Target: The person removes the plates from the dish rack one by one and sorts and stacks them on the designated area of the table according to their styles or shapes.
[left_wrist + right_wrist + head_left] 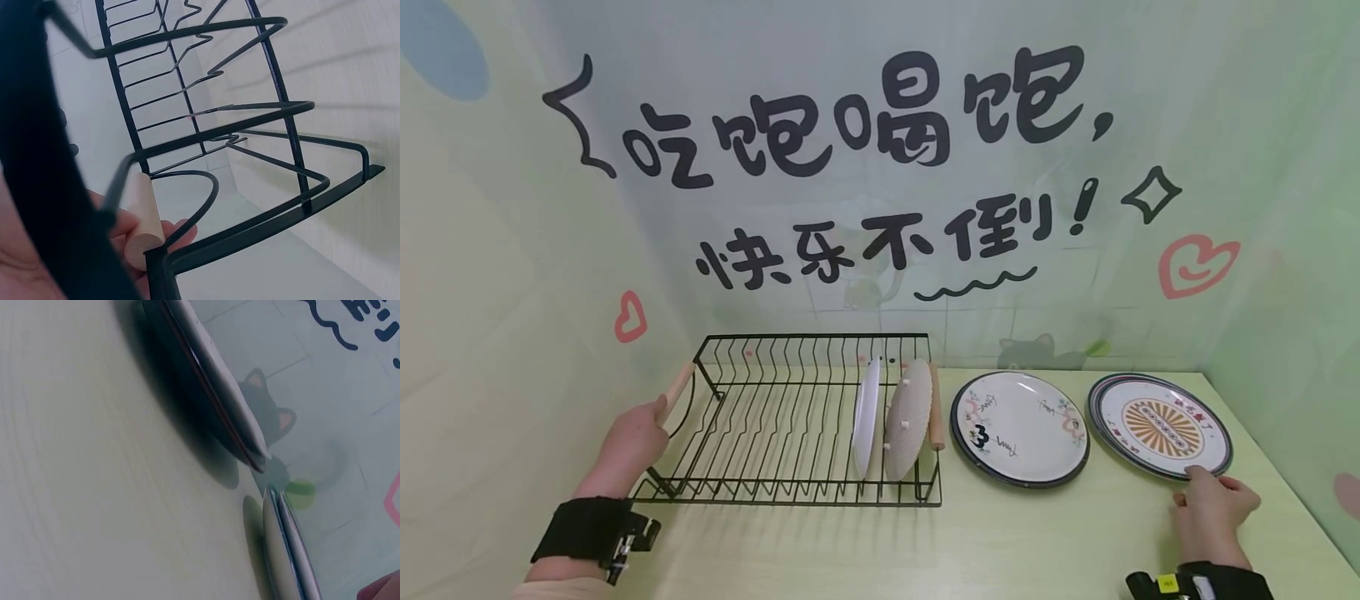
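Observation:
My left hand (634,437) holds the wooden handle (145,215) at the left end of a black wire dish rack (786,492). Two plates stand on edge at the rack's right end: a smooth white plate (867,417) and a cream textured plate (908,421), which leans. By the near rim of the right-hand plate stack, my right hand (1212,504) has one fingertip at the edge of the top plate (1206,450), which has a sunburst pattern. Whether its thumb pinches the rim is hidden. Only a fingertip (382,587) shows in the right wrist view.
Between the rack and the sunburst plates lies another stack, topped by a white floral plate (1030,417) with a dark-rimmed plate beneath. The rack's right wooden handle (936,408) is next to this stack. Printed cloth walls (1285,292) border the pale table (1000,542).

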